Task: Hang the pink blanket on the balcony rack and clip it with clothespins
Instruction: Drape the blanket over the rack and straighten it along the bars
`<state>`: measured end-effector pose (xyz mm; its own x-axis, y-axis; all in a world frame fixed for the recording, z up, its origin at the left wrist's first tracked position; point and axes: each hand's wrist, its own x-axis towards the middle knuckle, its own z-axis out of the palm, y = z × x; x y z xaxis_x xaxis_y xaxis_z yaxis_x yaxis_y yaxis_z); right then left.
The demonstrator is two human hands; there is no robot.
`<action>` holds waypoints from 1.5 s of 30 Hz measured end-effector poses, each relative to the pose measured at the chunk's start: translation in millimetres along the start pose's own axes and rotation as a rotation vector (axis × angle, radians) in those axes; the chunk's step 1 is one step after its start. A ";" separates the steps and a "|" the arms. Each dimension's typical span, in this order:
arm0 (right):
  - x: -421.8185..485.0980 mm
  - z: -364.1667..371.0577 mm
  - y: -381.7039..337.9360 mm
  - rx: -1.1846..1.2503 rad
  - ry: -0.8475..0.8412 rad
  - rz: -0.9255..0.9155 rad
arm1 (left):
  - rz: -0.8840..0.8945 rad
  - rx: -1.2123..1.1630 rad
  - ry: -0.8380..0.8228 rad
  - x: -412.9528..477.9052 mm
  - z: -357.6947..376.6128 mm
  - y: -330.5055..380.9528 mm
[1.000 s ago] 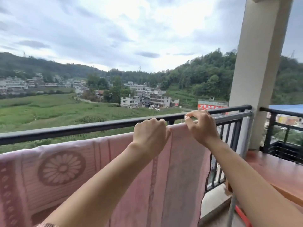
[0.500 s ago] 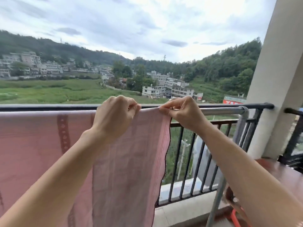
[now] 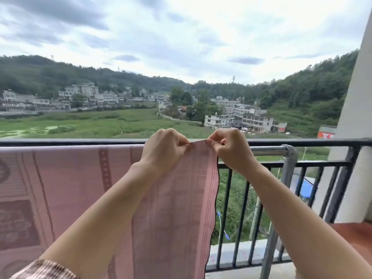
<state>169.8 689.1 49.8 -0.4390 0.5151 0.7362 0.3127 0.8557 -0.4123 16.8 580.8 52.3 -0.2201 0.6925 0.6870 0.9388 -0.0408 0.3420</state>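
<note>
Now our hands have slid along to the pink blanket's (image 3: 177, 198) right top corner, which we lift a little off the silver rack bar (image 3: 267, 151). Our left hand (image 3: 165, 150) and right hand (image 3: 233, 148) both pinch its top edge. It hangs down before the black railing (image 3: 302, 142). Far off, a red sign (image 3: 326, 134) is too blurry to read.

The pink blanket (image 3: 80, 188) is hanging draped over the metal rack (image 3: 269, 151), its patterned face showing, top corner lifting.
</note>
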 end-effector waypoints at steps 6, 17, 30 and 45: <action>-6.6 -38.5 44.5 0.032 0.117 0.103 | 0.050 0.003 -0.018 13.8 44.3 51.9; 10.3 -19.7 39.2 0.020 -0.351 -0.265 | -0.260 0.128 0.175 -35.2 10.6 8.7; 20.9 -21.8 32.5 0.005 -0.296 -0.318 | -0.472 -0.105 0.449 -20.9 33.8 29.3; 2.7 -64.5 88.3 -0.142 -0.117 -0.364 | -0.607 -0.065 0.477 3.5 84.1 107.0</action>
<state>250.6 762.9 50.0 -0.6331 0.1888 0.7507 0.2289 0.9721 -0.0515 138.7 639.5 37.4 -0.7955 0.2221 0.5639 0.6028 0.1945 0.7738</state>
